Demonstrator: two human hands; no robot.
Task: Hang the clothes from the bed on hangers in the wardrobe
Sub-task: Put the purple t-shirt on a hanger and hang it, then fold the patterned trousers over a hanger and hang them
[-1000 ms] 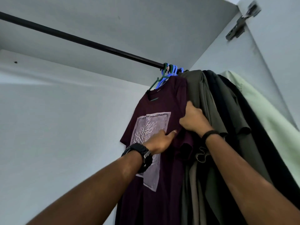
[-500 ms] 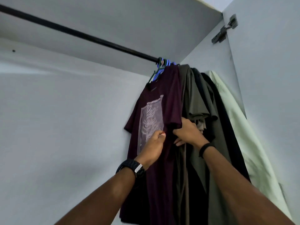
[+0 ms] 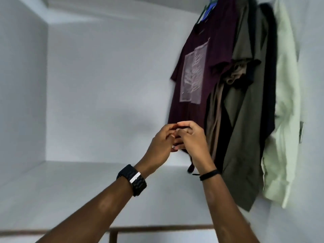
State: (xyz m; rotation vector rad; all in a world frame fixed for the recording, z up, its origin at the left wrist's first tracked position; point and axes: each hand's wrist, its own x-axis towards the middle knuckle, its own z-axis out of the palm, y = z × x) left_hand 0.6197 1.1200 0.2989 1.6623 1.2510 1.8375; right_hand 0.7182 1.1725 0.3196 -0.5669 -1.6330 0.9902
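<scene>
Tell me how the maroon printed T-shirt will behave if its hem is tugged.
The maroon printed T-shirt looks floppy: its fabric drapes and creases. Probably light, hanging from a thin hanger. Both hands, left hand and right hand, pinch its hem; it would likely swing.

no readable text, label, brand or number shows anywhere. the maroon t-shirt point(image 3: 201, 71) hanging at the right carries only a pale rectangular print point(image 3: 193, 74) of a branching tree shape, with no letters in it. the watch point(image 3: 131, 179) on the left wrist shows its strap only, no dial.
</scene>
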